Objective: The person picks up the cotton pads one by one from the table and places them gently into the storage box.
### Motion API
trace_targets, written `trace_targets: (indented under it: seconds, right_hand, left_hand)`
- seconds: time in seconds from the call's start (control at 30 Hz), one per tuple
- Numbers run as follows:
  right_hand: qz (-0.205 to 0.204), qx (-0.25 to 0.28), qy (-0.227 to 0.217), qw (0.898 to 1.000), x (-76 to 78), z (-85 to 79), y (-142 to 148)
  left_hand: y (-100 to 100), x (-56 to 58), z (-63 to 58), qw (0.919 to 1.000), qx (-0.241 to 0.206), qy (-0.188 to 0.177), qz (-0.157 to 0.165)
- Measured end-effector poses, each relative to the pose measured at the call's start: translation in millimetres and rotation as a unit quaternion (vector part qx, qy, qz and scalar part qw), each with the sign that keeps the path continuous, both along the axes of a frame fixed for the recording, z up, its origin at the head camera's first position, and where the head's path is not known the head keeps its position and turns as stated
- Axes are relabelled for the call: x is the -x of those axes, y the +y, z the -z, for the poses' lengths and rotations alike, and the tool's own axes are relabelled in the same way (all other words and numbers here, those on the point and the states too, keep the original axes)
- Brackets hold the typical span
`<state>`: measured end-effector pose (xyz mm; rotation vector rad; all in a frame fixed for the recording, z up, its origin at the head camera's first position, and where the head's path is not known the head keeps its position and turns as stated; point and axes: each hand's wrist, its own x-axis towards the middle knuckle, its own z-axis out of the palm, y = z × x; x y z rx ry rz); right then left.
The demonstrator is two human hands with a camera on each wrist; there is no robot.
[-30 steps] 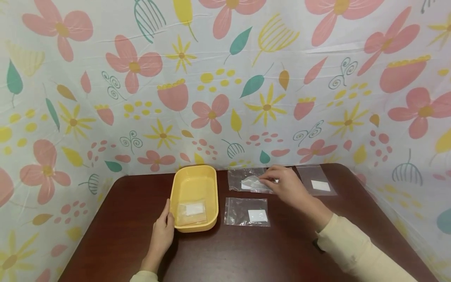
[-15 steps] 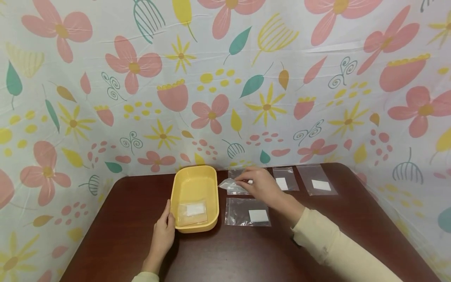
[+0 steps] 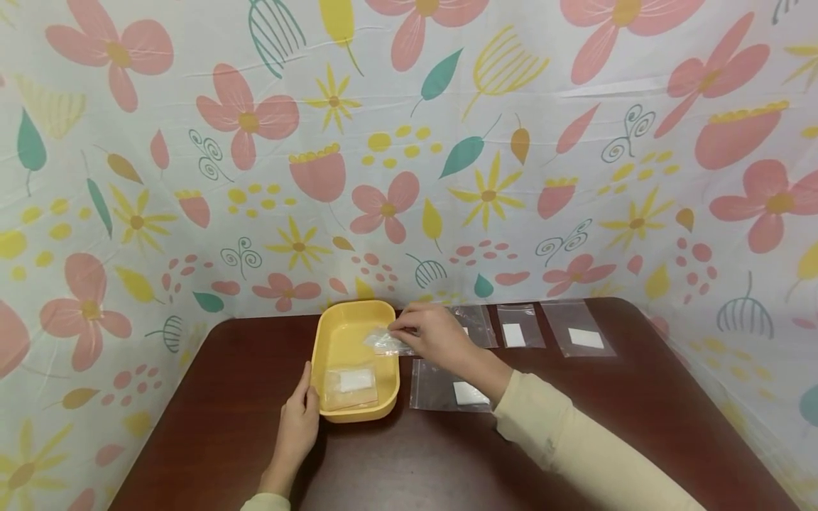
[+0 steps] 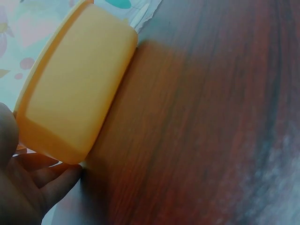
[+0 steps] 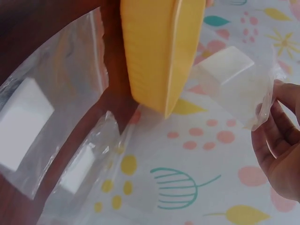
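My right hand (image 3: 441, 337) pinches the edge of a clear zip-lock bag (image 3: 385, 343), which overlaps the right rim of the yellow plastic bin (image 3: 391, 383) in the head view. A white rectangular piece (image 5: 227, 64) shows inside this bag in the right wrist view, where it hangs from thumb and fingertips. My left hand (image 3: 298, 415) holds the bin's near left side; in the left wrist view the thumb lies by the rim and the fingers (image 4: 61, 185) reach the outer wall. Another zip-lock bag (image 3: 351, 387) with a white piece lies in the bin's near end.
On the brown table (image 3: 383, 468), right of the bin, lie several more clear bags with white pieces: a near one (image 3: 434, 383), partly under the right forearm, and others in the back row, including a far right bag (image 3: 578, 330). A flowered cloth (image 3: 409, 177) stands behind.
My right hand has lifted the zip-lock bag from the back row and carried it left to the bin's right rim. My left hand has stayed at the bin.
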<state>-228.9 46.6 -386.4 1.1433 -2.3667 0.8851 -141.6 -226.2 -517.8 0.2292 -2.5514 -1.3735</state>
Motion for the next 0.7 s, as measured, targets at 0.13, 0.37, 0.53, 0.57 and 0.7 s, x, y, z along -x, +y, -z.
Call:
trace_targets:
  seconds: [0.13, 0.37, 0.53, 0.57, 0.7]
  right_hand:
    - [-0.003, -0.001, 0.000, 1.000, 0.4, -1.2, -9]
    - [0.006, -0.009, -0.012, 1.000, -1.6, -5.6, -20]
    - [0.013, -0.012, -0.020, 1.000, -3.2, -8.9, -26]
    - [0.015, -0.013, -0.021, 1.000, -3.2, -9.0, -26]
    - [0.021, -0.016, -0.022, 0.999, -3.1, -8.6, -28]
  left_hand:
    - [1, -0.4, -1.6, 1.0000, 0.000, -0.002, 0.001]
    - [1, -0.6, -3.9, 1.0000, 0.008, 0.005, -0.002]
    - [1, -0.3, -3.7, 0.9999, 0.010, 0.004, -0.006]
    - [1, -0.2, -3.2, 0.9999, 0.010, 0.004, -0.006]
    - [0, 0.1, -1.7, 0.9999, 0.009, 0.006, -0.004]
